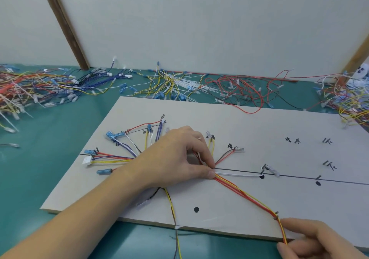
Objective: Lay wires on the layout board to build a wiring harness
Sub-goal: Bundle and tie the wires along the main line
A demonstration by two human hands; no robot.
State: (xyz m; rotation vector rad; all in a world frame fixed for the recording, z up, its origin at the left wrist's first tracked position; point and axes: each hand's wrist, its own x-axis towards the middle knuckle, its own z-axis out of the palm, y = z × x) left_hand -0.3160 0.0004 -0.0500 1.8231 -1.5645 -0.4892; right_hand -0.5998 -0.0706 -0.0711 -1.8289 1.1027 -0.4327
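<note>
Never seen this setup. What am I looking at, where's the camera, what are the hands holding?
There is one view, from a camera worn on a person's head, looking down at their bare hands. No robot is involved. On the green-topped table lies a pale rectangular layout board with drawn black lines and small pegs. Loose piles of coloured wires sit behind it. The left hand pinches the bundle where the laid wires meet. The right hand grips the red and yellow wire strands, which run past a peg near the board's front edge.

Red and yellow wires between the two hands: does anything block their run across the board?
Nothing visible blocks it. The red and yellow wires run free from the left hand, bend round a peg, and reach the right hand.
</note>
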